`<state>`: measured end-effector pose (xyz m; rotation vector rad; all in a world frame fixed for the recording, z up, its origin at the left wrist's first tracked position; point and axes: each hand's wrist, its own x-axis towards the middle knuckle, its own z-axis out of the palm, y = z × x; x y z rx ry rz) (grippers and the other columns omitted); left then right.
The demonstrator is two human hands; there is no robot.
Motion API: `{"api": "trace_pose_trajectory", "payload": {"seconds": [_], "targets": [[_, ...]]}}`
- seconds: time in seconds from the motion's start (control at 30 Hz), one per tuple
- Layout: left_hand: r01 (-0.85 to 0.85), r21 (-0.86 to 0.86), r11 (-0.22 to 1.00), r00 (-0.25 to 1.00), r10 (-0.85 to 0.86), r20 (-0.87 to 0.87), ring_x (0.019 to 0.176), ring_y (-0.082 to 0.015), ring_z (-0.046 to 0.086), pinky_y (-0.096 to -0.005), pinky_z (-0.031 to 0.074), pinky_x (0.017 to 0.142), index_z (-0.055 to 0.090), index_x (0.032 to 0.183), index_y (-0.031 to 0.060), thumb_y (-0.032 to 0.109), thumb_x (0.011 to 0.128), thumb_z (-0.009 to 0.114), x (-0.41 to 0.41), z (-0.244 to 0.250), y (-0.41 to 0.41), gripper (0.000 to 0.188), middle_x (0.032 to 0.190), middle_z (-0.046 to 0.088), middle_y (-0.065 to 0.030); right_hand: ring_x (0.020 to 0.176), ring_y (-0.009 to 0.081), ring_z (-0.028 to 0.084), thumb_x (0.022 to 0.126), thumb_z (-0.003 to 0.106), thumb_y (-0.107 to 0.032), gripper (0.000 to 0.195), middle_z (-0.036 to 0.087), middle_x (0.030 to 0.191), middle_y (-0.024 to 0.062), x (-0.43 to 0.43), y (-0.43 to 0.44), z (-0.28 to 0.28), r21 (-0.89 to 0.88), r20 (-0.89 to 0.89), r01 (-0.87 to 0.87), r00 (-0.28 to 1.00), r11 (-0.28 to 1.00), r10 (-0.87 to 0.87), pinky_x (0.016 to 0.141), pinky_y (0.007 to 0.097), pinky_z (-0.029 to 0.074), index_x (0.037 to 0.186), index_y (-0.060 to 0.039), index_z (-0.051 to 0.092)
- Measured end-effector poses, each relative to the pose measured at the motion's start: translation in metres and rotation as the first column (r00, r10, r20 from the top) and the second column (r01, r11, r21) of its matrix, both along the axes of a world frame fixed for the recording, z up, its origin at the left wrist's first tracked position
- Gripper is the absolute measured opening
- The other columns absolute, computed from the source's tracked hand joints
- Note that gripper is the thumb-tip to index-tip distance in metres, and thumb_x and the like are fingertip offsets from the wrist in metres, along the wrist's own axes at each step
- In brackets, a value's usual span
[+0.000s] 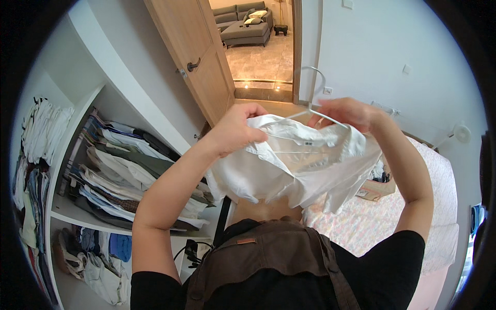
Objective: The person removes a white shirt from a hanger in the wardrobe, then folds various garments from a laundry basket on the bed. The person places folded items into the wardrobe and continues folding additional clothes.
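Observation:
A white button-front shirt hangs in the air before me, its collar spread wide. My left hand grips the shirt's fabric at the left shoulder near the collar, thumb on the near side. A thin light-coloured clothes hanger sits at the shirt's neck opening, its hook pointing up and its lower bar visible inside the collar. My right hand is at the hanger's right arm, fingers curled and blurred. Whether it holds the hanger or the shirt's collar is unclear.
On the left, an open white wardrobe holds hanging clothes and folded garments. A wooden door stands open ahead. To the right, a storage box rests on a bed with a floral cover.

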<state>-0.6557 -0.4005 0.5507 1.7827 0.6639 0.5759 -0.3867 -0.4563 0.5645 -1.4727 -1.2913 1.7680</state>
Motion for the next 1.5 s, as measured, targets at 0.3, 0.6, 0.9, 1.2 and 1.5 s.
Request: {"api": "trace_pose_trajectory", "payload": {"seconds": [0.3, 0.6, 0.9, 1.2, 1.5], "targets": [[0.2, 0.125, 0.972, 0.949, -0.16, -0.272, 0.074, -0.0093, 0.054, -0.0227, 0.043, 0.067, 0.058, 0.089, -0.0022, 0.006, 0.064, 0.064, -0.027, -0.01, -0.023, 0.027, 0.08, 0.059, -0.0038, 0.07, 0.0084, 0.057, 0.087, 0.054, -0.02, 0.026, 0.061, 0.083, 0.0042, -0.082, -0.02, -0.021, -0.061, -0.112, -0.148, 0.984, 0.987, 0.141, 0.056, 0.0243, 0.047, 0.099, 0.0023, 0.059], [0.236, -0.261, 0.936, 0.971, -0.217, 0.1, 0.073, -0.0027, 0.047, -0.0192, 0.039, 0.066, 0.056, 0.086, 0.0052, 0.021, 0.086, 0.057, -0.038, -0.015, -0.028, 0.016, 0.077, 0.054, 0.0039, 0.059, 0.0065, 0.054, 0.081, 0.063, -0.029, 0.023, 0.058, 0.071, 0.0, -0.086, -0.026, -0.037, 0.089, -0.497, 0.018, 0.867, 0.996, 0.029, 0.051, 0.0214, 0.044, 0.082, -0.006, 0.058], [0.282, -0.388, 0.878, 0.959, -0.275, 0.075, 0.071, -0.0032, 0.044, -0.0178, 0.036, 0.063, 0.051, 0.087, 0.0071, 0.019, 0.09, 0.049, -0.052, -0.025, -0.017, 0.013, 0.078, 0.048, 0.0051, 0.072, 0.0085, 0.058, 0.085, 0.058, -0.015, 0.015, 0.06, 0.082, 0.0034, -0.089, -0.037, -0.022, 0.038, -0.343, -0.031, 0.939, 0.999, 0.042, 0.062, 0.0217, 0.048, 0.093, -0.0029, 0.058], [0.326, -0.72, 0.612, 0.92, -0.382, 0.091, 0.071, -0.0032, 0.045, -0.0192, 0.039, 0.064, 0.05, 0.092, 0.0076, 0.024, 0.092, 0.046, -0.092, -0.058, -0.085, 0.017, 0.08, 0.048, 0.0049, 0.087, 0.0217, 0.054, 0.068, 0.055, -0.004, 0.031, 0.058, 0.093, 0.0125, -0.088, -0.104, -0.078, 0.501, -0.245, -0.509, 0.692, 0.7, 0.679, 0.076, 0.0314, 0.042, 0.098, 0.0004, 0.059], [0.152, -0.588, 0.794, 0.979, -0.204, -0.021, 0.07, -0.002, 0.048, -0.0168, 0.039, 0.06, 0.053, 0.091, 0.0033, 0.018, 0.088, 0.054, -0.09, -0.055, -0.075, 0.015, 0.077, 0.054, 0.0036, 0.059, 0.0324, 0.052, 0.077, 0.062, -0.016, 0.018, 0.049, 0.072, 0.0136, -0.107, -0.133, -0.065, 0.716, 0.577, -0.508, 0.817, 0.478, 0.004, 0.051, 0.0388, 0.041, 0.075, -0.002, 0.052]]}}
